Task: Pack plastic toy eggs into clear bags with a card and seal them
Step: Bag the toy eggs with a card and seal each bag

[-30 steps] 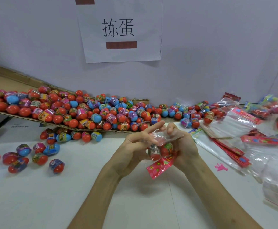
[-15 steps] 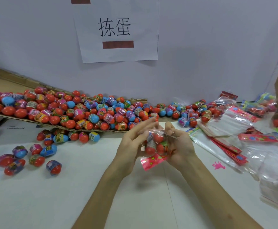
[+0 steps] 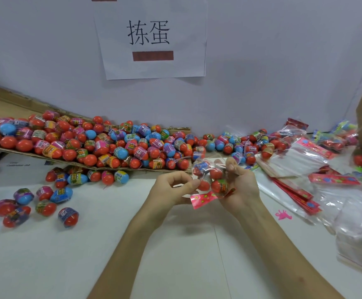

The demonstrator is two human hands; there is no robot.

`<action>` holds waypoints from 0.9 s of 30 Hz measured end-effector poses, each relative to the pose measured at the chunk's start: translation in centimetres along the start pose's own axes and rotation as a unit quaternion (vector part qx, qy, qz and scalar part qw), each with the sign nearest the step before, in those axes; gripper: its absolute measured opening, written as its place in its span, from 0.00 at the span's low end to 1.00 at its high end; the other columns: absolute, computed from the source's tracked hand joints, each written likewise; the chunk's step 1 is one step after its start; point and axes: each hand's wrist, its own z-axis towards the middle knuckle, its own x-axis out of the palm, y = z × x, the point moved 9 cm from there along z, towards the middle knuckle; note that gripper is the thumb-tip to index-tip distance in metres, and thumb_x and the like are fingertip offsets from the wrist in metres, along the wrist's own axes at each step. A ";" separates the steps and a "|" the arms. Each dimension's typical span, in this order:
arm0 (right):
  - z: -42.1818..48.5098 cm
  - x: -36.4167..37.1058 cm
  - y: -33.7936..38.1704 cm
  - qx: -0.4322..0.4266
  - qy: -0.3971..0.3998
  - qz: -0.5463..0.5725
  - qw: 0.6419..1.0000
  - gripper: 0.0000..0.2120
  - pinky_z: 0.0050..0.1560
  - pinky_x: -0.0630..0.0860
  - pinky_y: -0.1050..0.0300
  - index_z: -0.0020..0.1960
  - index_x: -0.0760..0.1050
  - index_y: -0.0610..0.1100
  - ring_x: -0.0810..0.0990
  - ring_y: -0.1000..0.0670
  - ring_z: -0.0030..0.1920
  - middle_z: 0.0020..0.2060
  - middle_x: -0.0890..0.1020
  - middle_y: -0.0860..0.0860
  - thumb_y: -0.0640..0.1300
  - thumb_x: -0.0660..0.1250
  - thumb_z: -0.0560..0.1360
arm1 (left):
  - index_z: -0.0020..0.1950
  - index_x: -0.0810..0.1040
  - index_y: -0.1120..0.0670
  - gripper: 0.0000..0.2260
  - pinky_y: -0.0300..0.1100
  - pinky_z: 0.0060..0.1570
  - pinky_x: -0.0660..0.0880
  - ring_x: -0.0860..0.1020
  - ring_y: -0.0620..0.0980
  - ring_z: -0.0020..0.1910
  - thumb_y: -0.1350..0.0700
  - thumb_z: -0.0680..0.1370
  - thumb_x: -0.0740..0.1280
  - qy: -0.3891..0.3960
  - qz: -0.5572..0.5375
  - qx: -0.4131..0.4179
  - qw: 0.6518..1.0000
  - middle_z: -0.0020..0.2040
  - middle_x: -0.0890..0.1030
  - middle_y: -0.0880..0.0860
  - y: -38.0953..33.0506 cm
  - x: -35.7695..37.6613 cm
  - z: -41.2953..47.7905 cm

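1. The left hand (image 3: 173, 189), fingers straight a moment ago, now curls and pinches the clear bag (image 3: 208, 168) of eggs (image 3: 218, 185).
2. The right hand (image 3: 242, 186) grips it above the bench's (image 3: 175, 255) middle; sealing seems near.

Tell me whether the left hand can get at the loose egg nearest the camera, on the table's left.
Probably yes, but not freely: the left hand pinches the clear bag. Only bare table lies between it and that egg, so once it lets go the way looks open.
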 end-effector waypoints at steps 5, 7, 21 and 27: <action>-0.2 -0.4 1.4 -0.023 -0.023 -0.014 0.999 0.11 0.49 0.77 0.54 0.34 0.65 0.46 0.74 0.50 0.36 0.34 0.74 0.48 0.36 0.56 0.74 | 0.45 0.82 0.58 0.06 0.43 0.40 0.82 0.84 0.50 0.39 0.56 0.78 0.75 0.014 0.004 0.002 1.000 0.41 0.84 0.54 -0.2 0.2 -0.1; -0.4 -0.3 1.8 -0.035 -0.027 -0.027 0.999 0.13 0.40 0.80 0.56 0.34 0.65 0.46 0.76 0.51 0.32 0.32 0.74 0.49 0.35 0.55 0.75 | 0.45 0.84 0.56 0.04 0.42 0.39 0.82 0.85 0.50 0.40 0.57 0.79 0.74 0.009 0.044 0.016 0.999 0.40 0.85 0.51 -0.3 0.4 0.0; -0.4 0.6 1.3 -0.042 0.006 -0.059 0.997 0.07 0.54 0.74 0.49 0.31 0.66 0.45 0.74 0.49 0.38 0.36 0.74 0.46 0.36 0.59 0.66 | 0.41 0.78 0.53 0.06 0.49 0.45 0.82 0.84 0.58 0.48 0.62 0.76 0.67 -0.014 -0.063 -0.031 0.997 0.46 0.83 0.59 0.8 0.7 0.2; -0.1 0.2 -0.3 0.015 0.009 -0.129 0.991 0.10 0.53 0.74 0.47 0.29 0.66 0.44 0.74 0.45 0.42 0.42 0.75 0.45 0.34 0.57 0.68 | 0.65 0.78 0.39 0.19 0.48 0.47 0.83 0.84 0.52 0.58 0.48 0.74 0.72 0.003 -0.055 0.024 0.998 0.65 0.79 0.47 -0.4 1.1 0.0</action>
